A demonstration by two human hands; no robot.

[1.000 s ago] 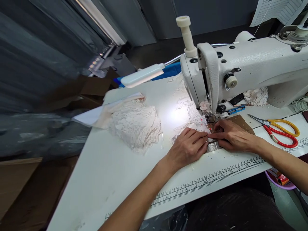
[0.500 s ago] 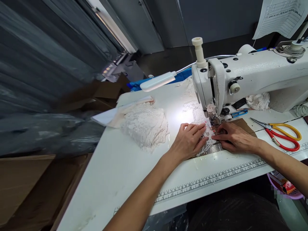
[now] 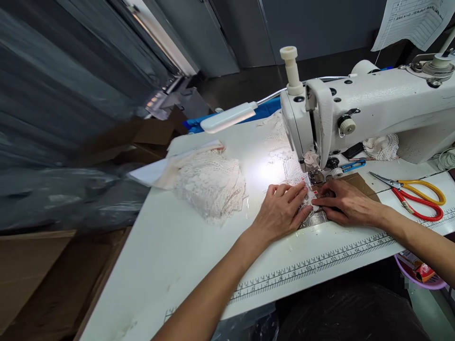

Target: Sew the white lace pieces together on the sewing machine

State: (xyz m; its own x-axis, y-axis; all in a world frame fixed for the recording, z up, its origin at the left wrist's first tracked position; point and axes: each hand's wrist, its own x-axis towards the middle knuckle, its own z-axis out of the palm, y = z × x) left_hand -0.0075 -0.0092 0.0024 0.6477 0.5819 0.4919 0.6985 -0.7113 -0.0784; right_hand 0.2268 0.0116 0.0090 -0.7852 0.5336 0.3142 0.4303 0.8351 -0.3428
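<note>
- Fingers (image 3: 296,192) of the left hand (image 3: 280,210) lie flat, pressing a lace piece (image 3: 308,202) onto the worktop (image 3: 185,246).
- Right hand (image 3: 343,201) pins the same lace with extended fingers, just before the sewing machine (image 3: 373,109) presser foot.
- Scissors (image 3: 414,194) lie right; a lace pile (image 3: 209,184) sits left.

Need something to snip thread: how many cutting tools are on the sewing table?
2: red-and-yellow-handled scissors at the table's right edge, and small blue-handled thread snips beside the machine's needle area. Others may be hidden.
</note>
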